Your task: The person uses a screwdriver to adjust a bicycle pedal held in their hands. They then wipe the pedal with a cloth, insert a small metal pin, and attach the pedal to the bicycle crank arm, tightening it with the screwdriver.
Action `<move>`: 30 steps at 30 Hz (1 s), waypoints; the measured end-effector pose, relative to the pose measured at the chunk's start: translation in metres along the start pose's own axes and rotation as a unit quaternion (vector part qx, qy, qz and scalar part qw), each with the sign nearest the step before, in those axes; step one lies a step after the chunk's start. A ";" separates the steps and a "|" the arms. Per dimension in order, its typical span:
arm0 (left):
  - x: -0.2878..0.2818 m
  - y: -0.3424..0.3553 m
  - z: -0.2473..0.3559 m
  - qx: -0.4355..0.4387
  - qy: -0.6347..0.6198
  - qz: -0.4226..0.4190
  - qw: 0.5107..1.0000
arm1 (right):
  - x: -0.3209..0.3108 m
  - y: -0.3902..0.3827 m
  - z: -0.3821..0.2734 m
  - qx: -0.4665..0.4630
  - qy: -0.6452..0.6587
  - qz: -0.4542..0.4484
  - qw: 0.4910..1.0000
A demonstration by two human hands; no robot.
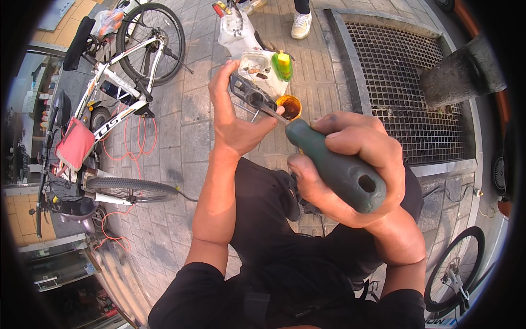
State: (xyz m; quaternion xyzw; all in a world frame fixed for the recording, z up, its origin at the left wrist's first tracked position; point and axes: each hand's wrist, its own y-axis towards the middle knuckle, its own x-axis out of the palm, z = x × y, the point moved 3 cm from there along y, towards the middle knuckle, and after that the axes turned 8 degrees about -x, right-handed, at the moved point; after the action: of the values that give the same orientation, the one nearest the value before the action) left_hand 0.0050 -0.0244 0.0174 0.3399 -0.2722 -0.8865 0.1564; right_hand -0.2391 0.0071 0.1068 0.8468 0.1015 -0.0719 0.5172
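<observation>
Green-handled screwdriver [334, 160] is wrapped tight in my right grip [378, 156], shaft angled forward-left toward the dark metal part [253, 98] my left grip [233, 129] is pinching; can't tell if the tip actually touches. Beyond them I've got an orange cup [297, 102] with dark brown gunk inside, plus a white tub [278, 88] with small bits in it. Metal grate [394, 68] edges my right, white bicycle [121, 118] my left, decent open paving [183, 140] between bicycle and left grip.
</observation>
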 end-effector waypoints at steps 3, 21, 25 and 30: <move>0.000 0.000 0.001 0.003 0.006 0.001 1.000 | 0.000 0.001 0.000 0.002 0.001 -0.002 1.000; 0.000 0.001 0.010 0.034 0.072 0.013 0.997 | -0.007 -0.001 -0.003 0.028 -0.022 -0.013 0.999; 0.000 0.002 0.011 0.043 0.070 0.010 0.997 | -0.005 -0.002 -0.003 0.038 -0.020 -0.019 0.999; -0.001 0.002 0.010 0.052 0.085 0.007 0.995 | -0.007 -0.001 -0.004 0.044 -0.019 -0.016 0.999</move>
State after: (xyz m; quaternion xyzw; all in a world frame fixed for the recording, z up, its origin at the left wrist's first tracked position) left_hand -0.0017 -0.0219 0.0253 0.4201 -0.3055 -0.8380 0.1672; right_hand -0.2457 0.0110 0.1091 0.8653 0.1024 -0.1004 0.4803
